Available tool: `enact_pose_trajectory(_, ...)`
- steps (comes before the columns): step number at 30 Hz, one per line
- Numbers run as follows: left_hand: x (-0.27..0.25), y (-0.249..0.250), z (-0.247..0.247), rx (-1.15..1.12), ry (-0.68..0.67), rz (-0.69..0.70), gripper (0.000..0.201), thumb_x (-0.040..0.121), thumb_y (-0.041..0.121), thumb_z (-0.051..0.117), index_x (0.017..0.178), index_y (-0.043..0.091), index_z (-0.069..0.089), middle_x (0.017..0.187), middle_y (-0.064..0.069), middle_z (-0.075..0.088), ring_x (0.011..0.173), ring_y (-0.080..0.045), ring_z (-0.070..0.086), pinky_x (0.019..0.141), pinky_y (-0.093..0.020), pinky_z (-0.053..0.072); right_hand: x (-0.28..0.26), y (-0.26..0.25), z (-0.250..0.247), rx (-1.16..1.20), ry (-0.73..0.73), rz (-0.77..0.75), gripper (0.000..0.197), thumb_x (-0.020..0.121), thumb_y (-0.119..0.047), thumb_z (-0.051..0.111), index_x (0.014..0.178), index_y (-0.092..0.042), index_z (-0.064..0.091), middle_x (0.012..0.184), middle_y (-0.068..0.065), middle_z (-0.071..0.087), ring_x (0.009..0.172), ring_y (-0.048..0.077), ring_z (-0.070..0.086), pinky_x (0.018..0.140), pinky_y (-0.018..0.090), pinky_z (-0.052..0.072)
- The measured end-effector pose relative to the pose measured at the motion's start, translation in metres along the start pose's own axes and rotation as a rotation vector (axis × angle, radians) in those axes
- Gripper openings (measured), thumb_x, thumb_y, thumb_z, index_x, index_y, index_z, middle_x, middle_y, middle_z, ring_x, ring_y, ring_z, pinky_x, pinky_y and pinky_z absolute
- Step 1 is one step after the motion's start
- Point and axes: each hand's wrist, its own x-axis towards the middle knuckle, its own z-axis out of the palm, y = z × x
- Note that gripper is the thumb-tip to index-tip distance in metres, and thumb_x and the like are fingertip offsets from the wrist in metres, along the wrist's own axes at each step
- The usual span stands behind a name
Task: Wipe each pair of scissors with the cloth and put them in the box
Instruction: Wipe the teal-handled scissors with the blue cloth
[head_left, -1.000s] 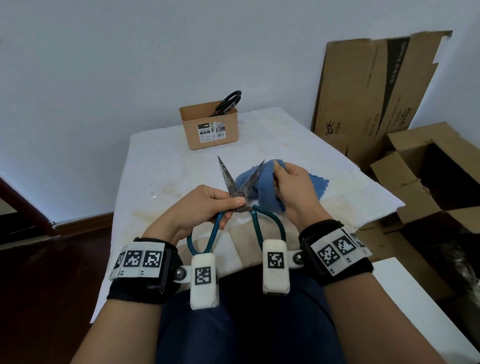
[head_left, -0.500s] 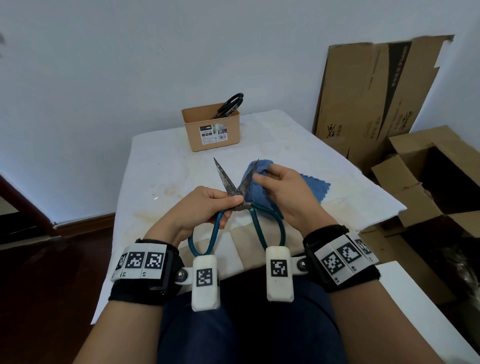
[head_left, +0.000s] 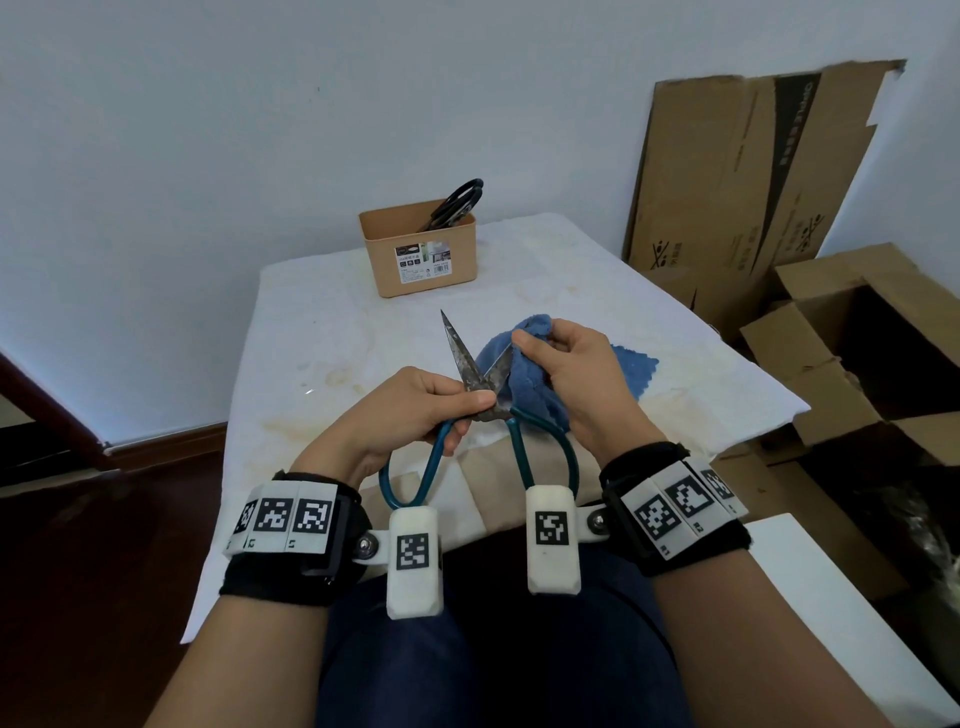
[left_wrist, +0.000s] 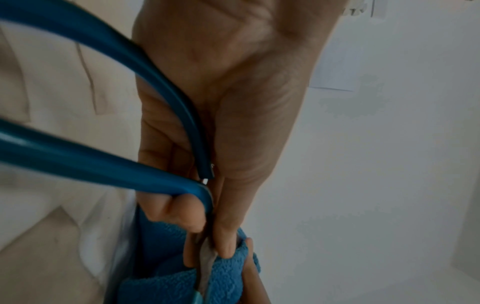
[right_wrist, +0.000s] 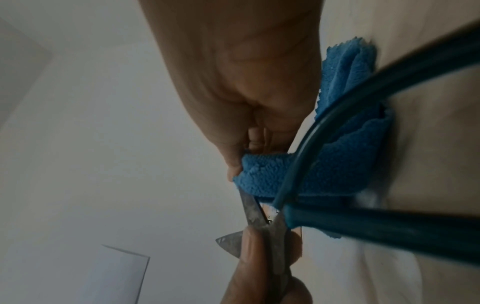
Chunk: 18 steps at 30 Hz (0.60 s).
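Observation:
Teal-handled scissors (head_left: 462, 358) with rusty blades stand open above the table's near edge. My left hand (head_left: 415, 410) pinches them at the pivot, thumb on top; the teal handle loops (left_wrist: 109, 164) hang toward my lap. My right hand (head_left: 566, 369) grips the blue cloth (head_left: 524, 379) folded round the right blade, near its tip. In the right wrist view the cloth (right_wrist: 298, 174) wraps the blade (right_wrist: 250, 207) just above the pivot. The tan box (head_left: 418, 254) stands at the table's far side with black-handled scissors (head_left: 454, 202) inside.
The table (head_left: 322, 322) wears a stained white cover. Flattened cardboard (head_left: 753, 171) leans on the wall at the right. An open carton (head_left: 872, 353) sits on the floor beside the table. A white surface (head_left: 841, 613) lies at the lower right.
My right hand has slid the cloth along the right blade, first down toward the pivot, then back up near the tip. The left hand kept its hold.

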Motion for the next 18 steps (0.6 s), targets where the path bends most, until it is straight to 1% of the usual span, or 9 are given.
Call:
enact_pose_trajectory(2, 0.0, 0.0, -0.001, 0.007, 0.0, -0.003, 0.04, 0.089, 0.032, 0.073, 0.065, 0.002, 0.062, 0.057, -0.013, 0.051, 0.05, -0.017, 0.047, 0.056, -0.022, 0.047, 0.0, 0.0, -0.001, 0.019, 0.001, 0.015, 0.012, 0.096, -0.01, 0.058, 0.091, -0.004, 0.067, 0.087, 0.013, 0.072, 0.076, 0.018, 0.07, 0.073, 0.029, 0.06)
enact_pose_trajectory(4, 0.001, -0.001, -0.002, 0.012, 0.001, -0.005, 0.04, 0.089, 0.033, 0.073, 0.064, 0.003, 0.061, 0.057, -0.013, 0.051, 0.05, -0.017, 0.047, 0.056, -0.022, 0.046, 0.002, 0.002, -0.002, 0.009, 0.011, 0.022, 0.014, 0.096, -0.012, 0.058, 0.091, -0.005, 0.068, 0.092, 0.018, 0.072, 0.085, 0.023, 0.07, 0.08, 0.034, 0.06)
enact_pose_trajectory(7, 0.0, -0.001, -0.004, 0.007, 0.002, -0.004, 0.041, 0.088, 0.033, 0.073, 0.064, 0.003, 0.062, 0.057, -0.015, 0.051, 0.05, -0.018, 0.047, 0.057, -0.022, 0.046, 0.004, 0.005, -0.004, 0.023, 0.03, 0.041, 0.015, 0.097, -0.014, 0.057, 0.095, -0.006, 0.069, 0.09, 0.014, 0.072, 0.08, 0.016, 0.069, 0.074, 0.028, 0.058)
enact_pose_trajectory(8, 0.0, -0.001, -0.004, 0.005, 0.0, -0.003, 0.04, 0.088, 0.032, 0.073, 0.063, 0.003, 0.062, 0.057, -0.015, 0.051, 0.05, -0.018, 0.047, 0.057, -0.023, 0.046, 0.006, 0.005, -0.004, 0.025, 0.046, 0.056, 0.016, 0.098, -0.016, 0.056, 0.096, -0.008, 0.07, 0.092, 0.013, 0.073, 0.081, 0.016, 0.069, 0.075, 0.028, 0.058)
enact_pose_trajectory(10, -0.001, -0.003, -0.005, 0.011, -0.006, -0.004, 0.04, 0.088, 0.032, 0.073, 0.063, 0.003, 0.062, 0.058, -0.014, 0.051, 0.051, -0.018, 0.048, 0.058, -0.024, 0.047, 0.008, 0.006, -0.007, 0.036, 0.083, 0.076, 0.019, 0.099, -0.02, 0.056, 0.094, -0.008, 0.07, 0.093, 0.014, 0.072, 0.084, 0.021, 0.067, 0.083, 0.035, 0.057)
enact_pose_trajectory(12, -0.001, -0.004, -0.005, 0.017, -0.011, -0.01, 0.041, 0.088, 0.033, 0.073, 0.063, 0.003, 0.062, 0.058, -0.015, 0.051, 0.051, -0.019, 0.048, 0.06, -0.026, 0.048, 0.008, 0.004, -0.007, 0.057, 0.115, 0.067, 0.029, 0.1, -0.024, 0.053, 0.096, 0.0, 0.068, 0.093, 0.022, 0.072, 0.082, 0.027, 0.066, 0.085, 0.041, 0.056)
enact_pose_trajectory(14, -0.001, -0.005, -0.005, 0.013, -0.007, -0.019, 0.041, 0.088, 0.034, 0.074, 0.064, 0.003, 0.062, 0.058, -0.015, 0.052, 0.052, -0.019, 0.048, 0.062, -0.027, 0.048, 0.008, 0.001, -0.007, 0.101, 0.15, 0.074, 0.036, 0.101, -0.028, 0.05, 0.097, 0.004, 0.065, 0.108, 0.03, 0.066, 0.101, 0.038, 0.067, 0.098, 0.048, 0.05)
enact_pose_trajectory(16, 0.0, -0.005, -0.005, 0.009, 0.005, -0.027, 0.04, 0.088, 0.034, 0.073, 0.065, 0.003, 0.062, 0.058, -0.014, 0.052, 0.051, -0.019, 0.048, 0.061, -0.026, 0.048, 0.006, -0.004, -0.006, 0.157, 0.127, 0.086, 0.028, 0.102, -0.024, 0.048, 0.093, -0.004, 0.066, 0.115, 0.028, 0.065, 0.111, 0.037, 0.062, 0.101, 0.045, 0.048)
enact_pose_trajectory(18, 0.001, -0.004, -0.006, 0.0, 0.014, -0.034, 0.04, 0.088, 0.034, 0.073, 0.067, 0.001, 0.063, 0.058, -0.015, 0.052, 0.051, -0.019, 0.048, 0.06, -0.025, 0.047, 0.004, -0.005, -0.005, 0.173, 0.031, 0.069, 0.016, 0.1, -0.013, 0.05, 0.1, -0.007, 0.066, 0.112, 0.025, 0.067, 0.103, 0.029, 0.067, 0.097, 0.038, 0.052)
